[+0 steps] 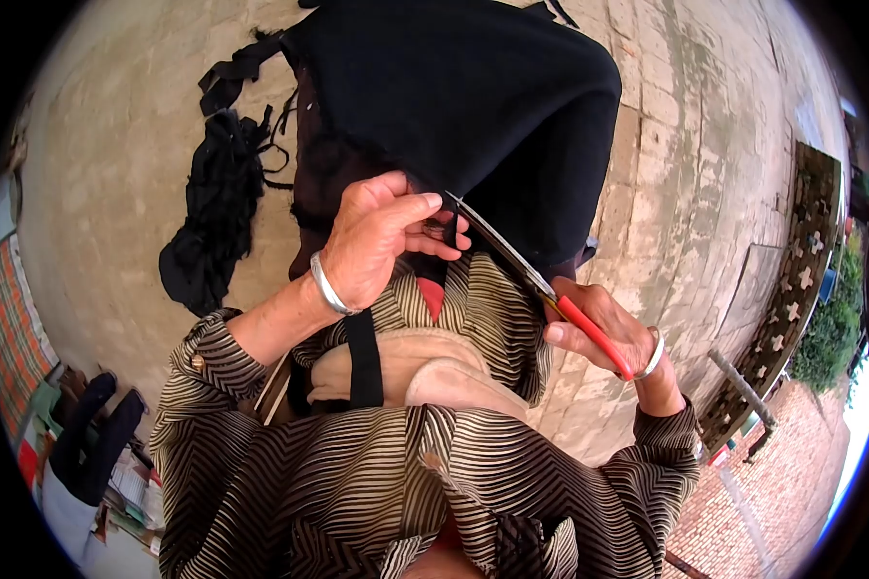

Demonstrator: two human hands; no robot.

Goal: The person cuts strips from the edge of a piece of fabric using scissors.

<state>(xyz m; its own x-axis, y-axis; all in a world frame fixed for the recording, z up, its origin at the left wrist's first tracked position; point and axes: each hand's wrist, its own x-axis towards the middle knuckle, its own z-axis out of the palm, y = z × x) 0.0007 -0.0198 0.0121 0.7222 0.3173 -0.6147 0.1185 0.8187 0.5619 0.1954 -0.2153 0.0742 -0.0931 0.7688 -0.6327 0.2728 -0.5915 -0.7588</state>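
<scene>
A large black cloth (454,87) is draped over the lap and knees. At its near edge my left hand (377,236) is closed, thumb against fingers, pinching a narrow black strip of the cloth. My right hand (599,323) is wrapped round the red handles of a pair of scissors (502,243). The blades point up and left, and their tips lie at the cloth edge right beside my left fingertips. The blades look nearly together; whether cloth is between them I cannot tell. A black band (363,357) hangs below my left wrist.
Black cloth scraps (212,203) lie in a heap on the paved floor (116,164) at the left. Farther left are a checked cloth (14,318) and assorted items. A patterned panel (792,289), a pole (742,386) and green plants (833,318) stand at the right.
</scene>
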